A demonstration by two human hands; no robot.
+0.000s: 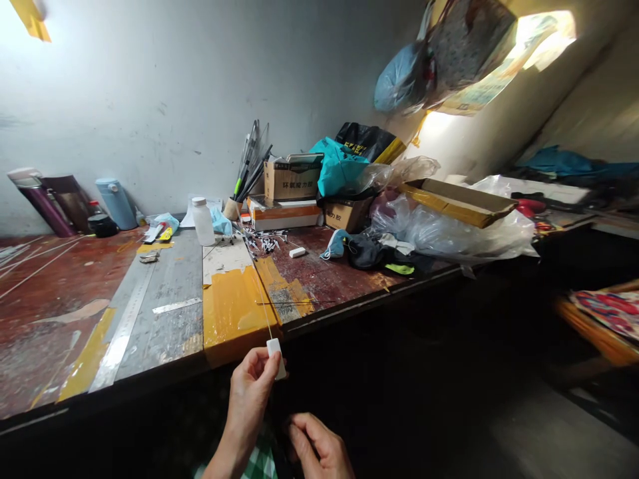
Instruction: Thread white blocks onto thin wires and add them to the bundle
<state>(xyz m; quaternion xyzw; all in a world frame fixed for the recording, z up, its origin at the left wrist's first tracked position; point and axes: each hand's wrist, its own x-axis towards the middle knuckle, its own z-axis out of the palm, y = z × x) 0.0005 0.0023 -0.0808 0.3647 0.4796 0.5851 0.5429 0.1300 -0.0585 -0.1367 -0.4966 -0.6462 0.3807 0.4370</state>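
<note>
Your left hand [248, 382] pinches a white block [273, 345] | your right hand [322, 447] curls lower, near it | a white bottle [202, 225] stands on the tabletop [329, 278]

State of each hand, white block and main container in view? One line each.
Left hand: closed in a pinch.
White rectangular block: held in the left hand.
Right hand: curled; contents unclear.
Second white rectangular block: lying unheld.
White translucent plastic bottle: upright, capped.
Light-blue cylindrical flask: lidded.
Shallow brown cardboard tray: open-topped, tilted.

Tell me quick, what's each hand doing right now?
Left hand: closed, holding a small white block between thumb and fingers.
Right hand: fingers curled; can't tell if it's holding anything.
</note>
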